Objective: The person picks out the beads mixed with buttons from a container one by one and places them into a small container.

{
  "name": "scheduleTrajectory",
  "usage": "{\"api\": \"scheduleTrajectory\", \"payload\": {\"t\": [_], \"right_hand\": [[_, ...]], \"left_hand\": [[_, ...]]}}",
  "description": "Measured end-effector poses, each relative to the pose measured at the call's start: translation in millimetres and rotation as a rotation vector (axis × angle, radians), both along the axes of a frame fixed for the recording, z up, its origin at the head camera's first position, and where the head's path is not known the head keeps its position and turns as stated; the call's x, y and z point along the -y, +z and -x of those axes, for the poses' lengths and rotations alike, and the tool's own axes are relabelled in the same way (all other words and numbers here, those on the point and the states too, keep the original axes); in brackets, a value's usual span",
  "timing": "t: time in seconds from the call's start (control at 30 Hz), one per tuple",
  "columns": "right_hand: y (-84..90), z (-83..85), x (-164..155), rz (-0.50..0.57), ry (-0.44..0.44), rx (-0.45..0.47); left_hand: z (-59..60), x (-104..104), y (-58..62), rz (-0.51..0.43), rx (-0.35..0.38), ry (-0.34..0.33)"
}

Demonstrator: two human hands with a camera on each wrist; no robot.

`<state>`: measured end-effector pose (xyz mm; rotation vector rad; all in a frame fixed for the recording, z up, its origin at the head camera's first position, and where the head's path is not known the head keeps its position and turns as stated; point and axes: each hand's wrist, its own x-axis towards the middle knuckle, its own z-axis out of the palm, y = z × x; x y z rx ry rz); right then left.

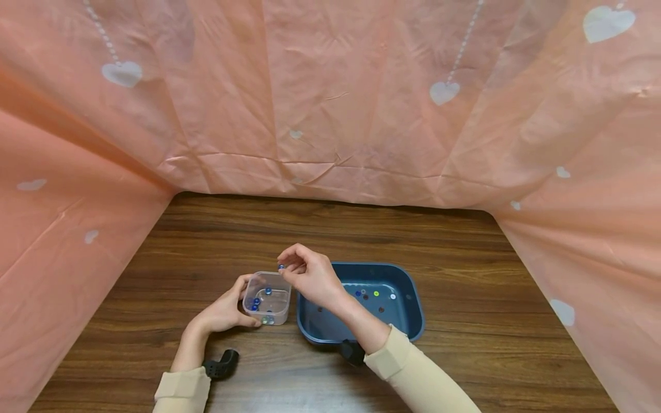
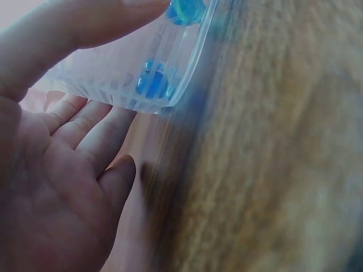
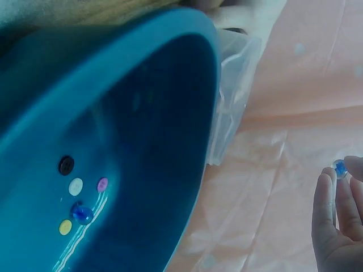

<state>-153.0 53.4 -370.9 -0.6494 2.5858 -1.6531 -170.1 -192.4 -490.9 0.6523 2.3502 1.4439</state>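
Observation:
My left hand holds a clear plastic container, its thumb along the near side and its fingers round the far left. Several blue marbles and greenish ones lie in it; the left wrist view shows a blue marble through the wall. Between thumb and fingertips, my right hand pinches a blue marble, just over the container's back right rim. To the right stands a dark blue basin, partly hidden beneath the right forearm. Inside are a blue marble and several buttons, among them a black button.
A wooden table lies under everything. Pink curtains with white hearts close off the back and both sides. Black wrist devices sit at the left wrist and the right wrist. The basin stands right beside the container.

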Motion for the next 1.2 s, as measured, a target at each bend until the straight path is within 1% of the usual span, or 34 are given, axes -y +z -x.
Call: {"api": "scheduleTrajectory", "payload": {"t": [0.2,0.5,0.7,0.93,1.2], "right_hand": [[-3.5,-0.4,4.8,0.012,-0.003,-0.012],[-1.9,0.3,8.5,0.011,0.003,0.001],[-2.8,0.3,13.2,0.007,0.011,-0.005],[-5.0,1.0,15.5,0.002,0.005,-0.006],[-6.7,2.4,17.3,-0.003,0.009,-0.005]], "left_hand": [[-1.4,-0.2,1.6,0.019,0.001,0.018],[-2.2,0.1,2.4,0.025,0.004,0.026],[-2.1,-0.3,2.5,0.023,0.004,0.03],[-1.5,-0.9,2.7,0.006,-0.003,0.002],[-0.6,-0.2,1.8,0.015,0.011,0.007]]}}
